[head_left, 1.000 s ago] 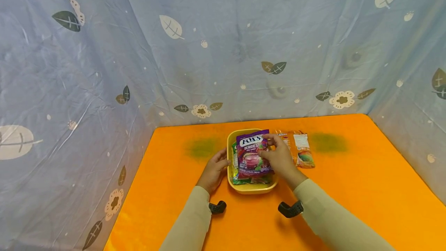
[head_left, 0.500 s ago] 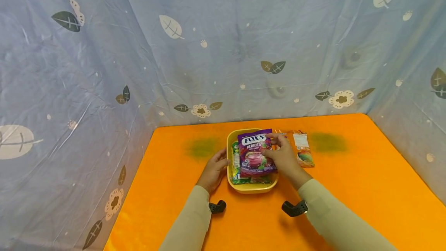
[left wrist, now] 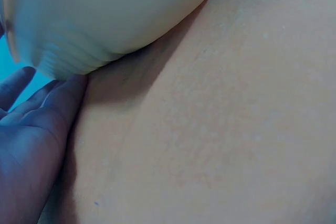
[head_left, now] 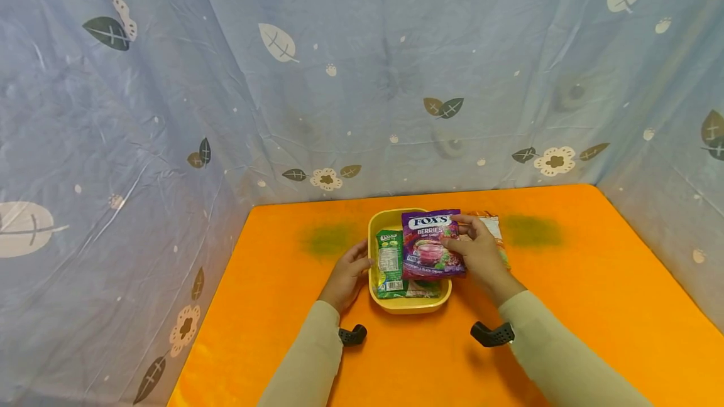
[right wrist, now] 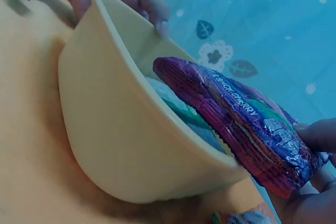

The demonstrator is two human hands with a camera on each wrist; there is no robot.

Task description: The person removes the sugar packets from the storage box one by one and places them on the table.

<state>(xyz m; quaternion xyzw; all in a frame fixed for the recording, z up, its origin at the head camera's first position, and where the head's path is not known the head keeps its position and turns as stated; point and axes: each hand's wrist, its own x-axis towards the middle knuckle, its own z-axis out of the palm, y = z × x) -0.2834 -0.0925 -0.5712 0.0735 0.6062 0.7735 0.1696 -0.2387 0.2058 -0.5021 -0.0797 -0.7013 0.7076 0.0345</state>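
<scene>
My right hand [head_left: 477, 250] pinches the purple FOX'S berries candy bag [head_left: 431, 244] by its right edge, thumb on its front. The bag is tilted over the right rim of a yellow plastic basket [head_left: 411, 308]. Inside the basket lies a green candy bag [head_left: 390, 262], back label up, partly covered by the purple bag in the head view. My left hand [head_left: 346, 276] rests against the basket's left side, fingers fairly straight along its wall; in the left wrist view these fingers [left wrist: 68, 95] touch the basket's underside curve.
An orange candy bag [head_left: 492, 226] lies on the orange table [head_left: 565, 306], right of the basket and partly hidden behind my right hand. A blue curtain [head_left: 351, 80] with leaf and flower prints rises behind the table and on both sides.
My right hand has moved to the right with the purple bag, from over the basket's middle toward its right rim. More of the green bag shows. The left hand has stayed put.
</scene>
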